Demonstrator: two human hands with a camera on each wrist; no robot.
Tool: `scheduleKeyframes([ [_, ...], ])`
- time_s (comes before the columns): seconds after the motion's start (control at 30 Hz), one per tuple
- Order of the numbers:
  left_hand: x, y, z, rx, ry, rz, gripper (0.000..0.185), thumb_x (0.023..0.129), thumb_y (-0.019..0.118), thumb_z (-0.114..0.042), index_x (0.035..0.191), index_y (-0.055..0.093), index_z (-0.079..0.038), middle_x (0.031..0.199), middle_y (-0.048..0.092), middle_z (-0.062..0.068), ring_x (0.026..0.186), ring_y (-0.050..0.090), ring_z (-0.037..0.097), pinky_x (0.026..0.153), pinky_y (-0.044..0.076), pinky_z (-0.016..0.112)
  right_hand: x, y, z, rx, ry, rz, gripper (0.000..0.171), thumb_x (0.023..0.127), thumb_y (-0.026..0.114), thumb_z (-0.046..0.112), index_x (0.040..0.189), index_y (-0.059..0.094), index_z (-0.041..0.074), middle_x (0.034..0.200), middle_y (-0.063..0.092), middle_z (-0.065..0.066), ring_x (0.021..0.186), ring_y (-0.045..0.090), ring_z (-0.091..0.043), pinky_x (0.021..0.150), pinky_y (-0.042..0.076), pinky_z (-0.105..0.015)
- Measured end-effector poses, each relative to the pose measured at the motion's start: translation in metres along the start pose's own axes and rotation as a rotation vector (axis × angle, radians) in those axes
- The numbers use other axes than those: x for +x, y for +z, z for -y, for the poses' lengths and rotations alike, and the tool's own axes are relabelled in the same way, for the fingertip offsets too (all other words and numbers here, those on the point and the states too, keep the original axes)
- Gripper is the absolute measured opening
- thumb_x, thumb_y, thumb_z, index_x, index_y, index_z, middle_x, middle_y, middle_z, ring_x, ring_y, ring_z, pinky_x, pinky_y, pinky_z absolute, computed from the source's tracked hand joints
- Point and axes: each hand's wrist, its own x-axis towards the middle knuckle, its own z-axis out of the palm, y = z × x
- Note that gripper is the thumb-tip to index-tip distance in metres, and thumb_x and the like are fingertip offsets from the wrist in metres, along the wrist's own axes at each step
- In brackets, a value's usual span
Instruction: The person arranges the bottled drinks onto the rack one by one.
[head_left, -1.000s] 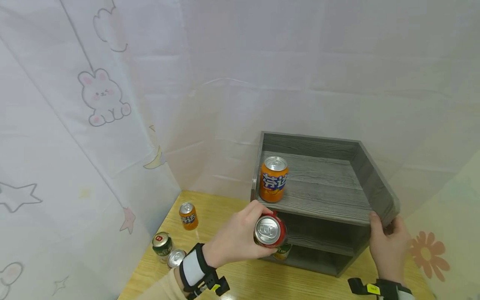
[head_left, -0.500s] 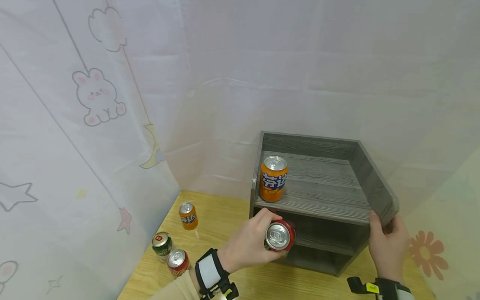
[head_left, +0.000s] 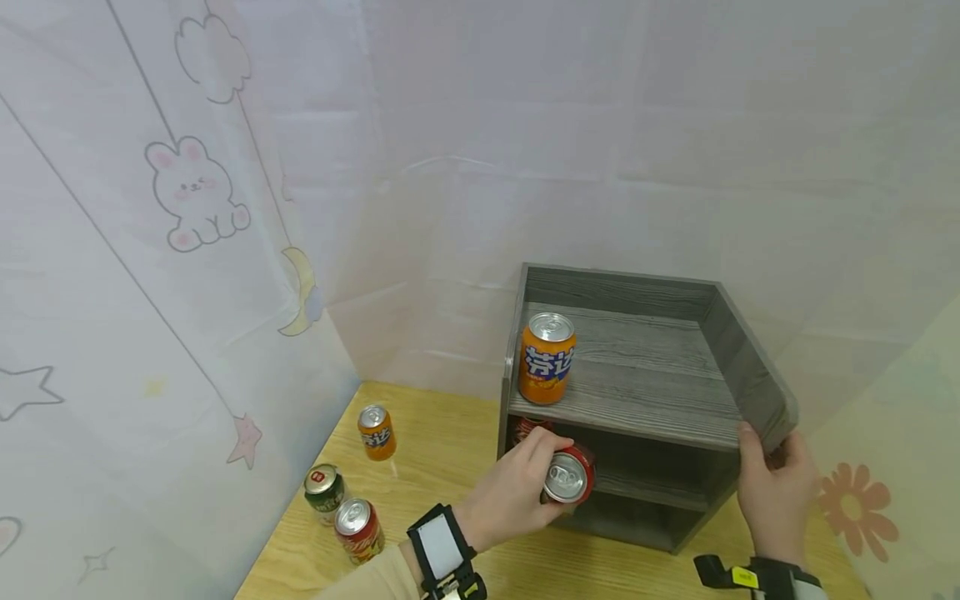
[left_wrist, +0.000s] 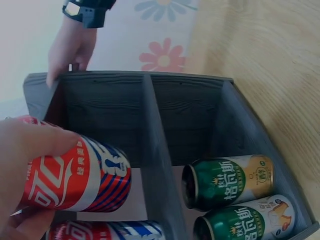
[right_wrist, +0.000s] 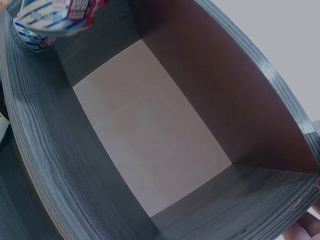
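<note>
My left hand point(head_left: 512, 493) grips a red cola can point(head_left: 567, 477) on its side, its top facing me, at the mouth of the middle level of a grey wooden shelf unit point(head_left: 660, 412). In the left wrist view the held red can point(left_wrist: 75, 176) is in front of that compartment, where a second red can point(left_wrist: 106, 231) stands. Two green cans point(left_wrist: 228, 181) stand in the lower compartment. An orange can point(head_left: 548, 357) stands upright on the top level. My right hand point(head_left: 776, 482) grips the unit's front right corner.
On the wooden table point(head_left: 450, 433) left of the unit stand an orange can point(head_left: 377, 432), a green can point(head_left: 324, 490) and a red can point(head_left: 358, 527). White printed curtains close in the left and back. The right wrist view shows the compartment's bare floor point(right_wrist: 150, 130).
My left hand has carried the red can down and to the right, from below the top level's front edge to the middle level's opening. The right hand has stayed on the corner.
</note>
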Motion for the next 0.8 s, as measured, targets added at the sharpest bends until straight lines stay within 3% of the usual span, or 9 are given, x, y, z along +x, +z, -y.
scheduleKeyframes([
  [0.43,0.004,0.019,0.003,0.069,-0.073,-0.03,0.082,0.072,0.094,-0.021,0.135,0.046,-0.001,0.12,0.055,0.006,0.109,0.057,0.012,0.098,0.043,0.017,0.0,0.0,0.0,0.002,0.011,-0.011,0.034,0.101,0.063,0.02,0.125,0.063,-0.003,0.094,0.054,0.024,0.081,0.054,0.009,0.07,0.039,-0.011],
  [0.8,0.005,0.025,0.002,0.142,-0.091,-0.045,0.084,0.068,0.097,-0.021,0.133,0.048,-0.002,0.119,0.06,0.006,0.111,0.057,0.017,0.098,0.045,0.02,-0.001,0.0,0.003,-0.008,0.006,-0.01,0.034,0.101,0.062,0.021,0.124,0.063,-0.004,0.091,0.053,0.025,0.077,0.052,0.006,0.068,0.038,-0.009],
])
